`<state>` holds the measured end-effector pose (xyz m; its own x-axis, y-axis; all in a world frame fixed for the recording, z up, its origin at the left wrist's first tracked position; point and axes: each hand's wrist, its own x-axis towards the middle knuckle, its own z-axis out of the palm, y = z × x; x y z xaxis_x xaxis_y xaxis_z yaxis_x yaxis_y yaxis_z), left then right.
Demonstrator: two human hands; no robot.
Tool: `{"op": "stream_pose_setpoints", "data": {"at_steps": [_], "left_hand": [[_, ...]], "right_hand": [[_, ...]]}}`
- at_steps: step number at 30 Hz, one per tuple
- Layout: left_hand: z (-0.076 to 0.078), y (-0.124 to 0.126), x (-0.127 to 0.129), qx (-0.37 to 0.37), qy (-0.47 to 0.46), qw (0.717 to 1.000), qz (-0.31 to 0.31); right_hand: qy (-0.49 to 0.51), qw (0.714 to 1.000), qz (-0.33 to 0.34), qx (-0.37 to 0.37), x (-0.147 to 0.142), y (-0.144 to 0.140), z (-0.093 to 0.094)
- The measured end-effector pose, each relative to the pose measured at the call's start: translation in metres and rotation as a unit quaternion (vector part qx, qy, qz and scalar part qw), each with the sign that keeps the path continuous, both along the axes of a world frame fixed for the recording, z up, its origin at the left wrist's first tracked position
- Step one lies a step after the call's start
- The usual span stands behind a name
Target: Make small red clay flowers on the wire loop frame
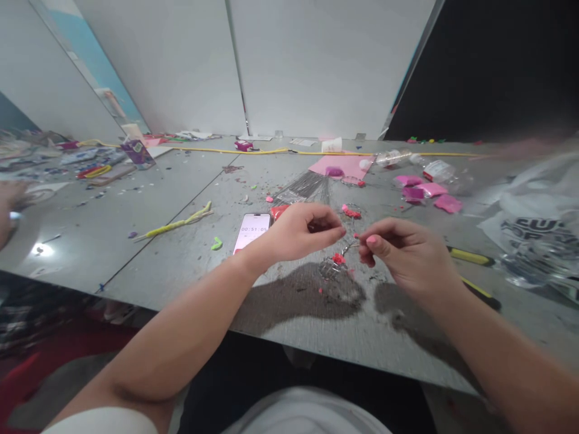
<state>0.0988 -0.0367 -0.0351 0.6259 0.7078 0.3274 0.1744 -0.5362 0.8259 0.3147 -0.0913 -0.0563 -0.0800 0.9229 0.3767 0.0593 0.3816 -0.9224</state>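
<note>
- Pink beads on thin wire: threading or twisting step judged to be in hand, with a small wire piece [348, 246] pinched between both hands just above the grey surface [190, 259].
- Left hand [302, 232] curled shut, thumb and forefinger pressed together on the near end of the wire piece; wrist slightly raised, forearm angled in from lower left.
- Right hand [398, 250] closed in a pinch too, fingertip and thumb gripping the other end, palm turned down, forearm coming in from lower right.
- Hands nearly touching, wire piece spanning the narrow gap between them.
- Small wire coil with a red bead [337, 260] lying on the surface just below the hands.
- Next move, as a judgement: needs a steady hold from the left while the right makes a small, fine twist or feed; any slip likely to drop loose beads.
- Phone [251, 232] showing a timer, just left of the left wrist.
- Bundle of wires [307, 187] farther back; pink packets [429, 193] to the right; yellow-handled tool [470, 257] beyond the right hand.
</note>
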Motion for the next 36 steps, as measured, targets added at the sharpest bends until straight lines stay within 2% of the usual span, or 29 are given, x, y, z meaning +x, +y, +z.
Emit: {"op": "stream_pose_setpoints", "data": {"at_steps": [2,5,8,12,15,18,25,32,36], "left_hand": [[0.004,0.003,-0.007,0.039,0.108,0.992,-0.056],[0.003,0.008,-0.014,0.076,0.257,0.953,-0.141],[-0.003,0.014,-0.016,0.100,0.321,0.925,-0.174],[-0.011,0.016,-0.011,0.114,0.329,0.916,-0.201],[-0.015,0.014,-0.007,0.076,0.332,0.910,-0.237],[-0.017,0.013,-0.004,0.045,0.337,0.908,-0.246],[-0.018,0.010,0.000,0.080,0.339,0.900,-0.261],[-0.021,0.010,0.002,0.097,0.299,0.915,-0.254],[-0.016,0.016,-0.002,0.093,0.248,0.931,-0.250]], "right_hand": [[-0.005,1.000,-0.007,0.013,0.002,0.001,-0.001],[-0.013,1.000,-0.014,0.023,0.005,0.003,-0.002],[-0.026,0.999,-0.016,0.033,0.005,0.002,0.000],[-0.047,0.997,-0.014,0.054,0.003,0.001,0.003],[-0.054,0.996,-0.018,0.066,0.003,0.001,0.004],[-0.056,0.996,-0.016,0.066,0.002,0.001,0.004],[-0.062,0.996,-0.013,0.067,0.002,0.000,0.006],[-0.053,0.997,-0.018,0.051,0.004,0.001,0.003],[-0.050,0.997,-0.020,0.051,0.006,0.001,0.005]]}}
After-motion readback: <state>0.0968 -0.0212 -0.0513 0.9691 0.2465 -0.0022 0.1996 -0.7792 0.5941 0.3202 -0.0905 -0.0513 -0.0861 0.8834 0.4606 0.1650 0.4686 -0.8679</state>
